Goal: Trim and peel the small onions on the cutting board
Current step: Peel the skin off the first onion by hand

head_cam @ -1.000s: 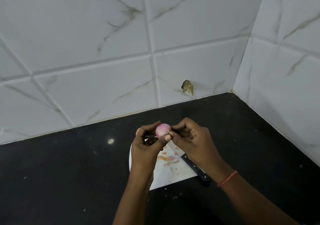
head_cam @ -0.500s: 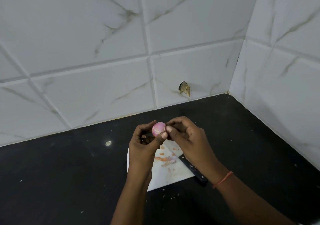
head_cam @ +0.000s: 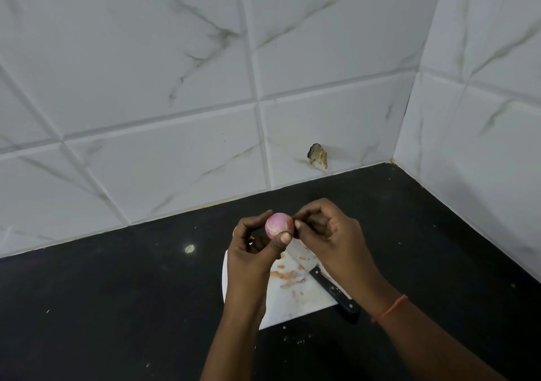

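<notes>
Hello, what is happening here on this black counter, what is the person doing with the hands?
A person is peeling a small pink onion by hand, above a white cutting board. The left hand grips the onion between thumb and fingers, and the right hand pinches at its right side, apparently pulling at the skin. Bits of peel lie scattered on the board. A black-handled knife rests at the board's right edge, in neither hand. No other onions can be seen.
</notes>
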`<state>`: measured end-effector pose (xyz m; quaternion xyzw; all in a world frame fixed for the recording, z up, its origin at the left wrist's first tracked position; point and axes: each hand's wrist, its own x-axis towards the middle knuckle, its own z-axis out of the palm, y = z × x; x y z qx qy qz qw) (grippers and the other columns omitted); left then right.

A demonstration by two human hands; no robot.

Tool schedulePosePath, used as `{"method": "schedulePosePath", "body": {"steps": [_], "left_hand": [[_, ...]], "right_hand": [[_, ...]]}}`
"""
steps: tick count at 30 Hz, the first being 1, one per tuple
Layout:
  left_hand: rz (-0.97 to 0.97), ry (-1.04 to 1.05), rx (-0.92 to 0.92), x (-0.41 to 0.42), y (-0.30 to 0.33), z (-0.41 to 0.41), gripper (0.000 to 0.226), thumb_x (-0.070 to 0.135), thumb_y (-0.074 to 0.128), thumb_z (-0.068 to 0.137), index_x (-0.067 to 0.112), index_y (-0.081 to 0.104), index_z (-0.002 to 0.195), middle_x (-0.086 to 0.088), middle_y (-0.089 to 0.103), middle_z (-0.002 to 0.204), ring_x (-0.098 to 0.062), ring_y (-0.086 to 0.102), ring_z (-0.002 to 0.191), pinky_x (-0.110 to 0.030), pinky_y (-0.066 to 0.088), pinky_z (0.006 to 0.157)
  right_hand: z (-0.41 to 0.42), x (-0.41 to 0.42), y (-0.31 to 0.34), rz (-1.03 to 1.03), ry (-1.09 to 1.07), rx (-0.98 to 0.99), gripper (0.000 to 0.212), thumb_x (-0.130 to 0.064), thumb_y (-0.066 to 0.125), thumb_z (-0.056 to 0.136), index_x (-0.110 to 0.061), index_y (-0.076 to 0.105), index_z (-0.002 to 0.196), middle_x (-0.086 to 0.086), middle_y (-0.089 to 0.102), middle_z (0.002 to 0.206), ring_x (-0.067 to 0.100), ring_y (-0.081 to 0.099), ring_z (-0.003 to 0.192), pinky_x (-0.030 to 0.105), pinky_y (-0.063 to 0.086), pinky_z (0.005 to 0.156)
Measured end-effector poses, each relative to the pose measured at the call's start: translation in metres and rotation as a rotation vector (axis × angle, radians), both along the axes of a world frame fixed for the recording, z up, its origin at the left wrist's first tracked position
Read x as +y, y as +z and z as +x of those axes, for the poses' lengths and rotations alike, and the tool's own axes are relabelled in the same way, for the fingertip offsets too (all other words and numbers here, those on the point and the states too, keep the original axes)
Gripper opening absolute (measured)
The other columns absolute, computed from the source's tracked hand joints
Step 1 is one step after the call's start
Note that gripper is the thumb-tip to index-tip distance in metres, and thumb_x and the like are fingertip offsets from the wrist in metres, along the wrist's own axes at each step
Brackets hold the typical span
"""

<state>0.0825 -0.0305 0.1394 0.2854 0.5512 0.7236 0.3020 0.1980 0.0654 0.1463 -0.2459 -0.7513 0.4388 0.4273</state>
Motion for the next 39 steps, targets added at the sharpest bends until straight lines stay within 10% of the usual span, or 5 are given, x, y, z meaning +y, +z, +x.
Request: {"method": "schedulePosePath", "body": {"steps": [14,20,35,39], "left_hand": [[-0.167,-0.068,0.058,0.010,0.004,0.008,0.050,0.050,0.035,0.101,0.016,0.071,0.108,-0.016,0.071,0.086,-0.025,0.064,0.073,-0.026,0.049,0.061],[-0.171,-0.046,0.008,0.017,0.010,0.009,0.057,0.047,0.036,0.101,0.001,0.068,0.097,-0.005,0.046,0.054,-0.008,0.039,0.043,-0.019,0.034,0.042],[-0.225,0.005,-0.009,0.016,0.018,0.009,0.054,0.043,0.039,0.103,0.006,0.054,0.067,0.000,0.036,0.048,-0.010,0.033,0.042,-0.020,0.029,0.040],[-0.192,-0.012,0.036,0.013,0.024,0.008,0.058,0.042,0.035,0.105,-0.004,0.067,0.091,-0.005,0.039,0.052,-0.009,0.034,0.042,-0.020,0.029,0.040]], "right_hand": [[-0.007,0.001,-0.007,0.149,0.115,-0.027,0.015,-0.014,0.063,0.092,-0.022,0.062,0.104,-0.009,0.061,0.101,0.011,0.065,0.094,0.025,0.057,0.076],[-0.007,-0.002,-0.008,0.135,0.139,0.029,0.010,-0.025,0.057,0.092,-0.026,0.061,0.102,-0.016,0.060,0.097,0.009,0.065,0.083,0.016,0.053,0.062],[-0.014,-0.001,-0.009,0.420,0.122,-0.156,0.017,-0.027,0.044,0.097,-0.018,0.057,0.102,-0.014,0.051,0.097,0.004,0.055,0.085,0.014,0.047,0.074],[-0.010,-0.009,-0.006,0.155,0.140,0.004,0.016,-0.030,0.047,0.094,-0.019,0.057,0.099,-0.016,0.056,0.093,0.012,0.060,0.085,0.019,0.049,0.072]]}}
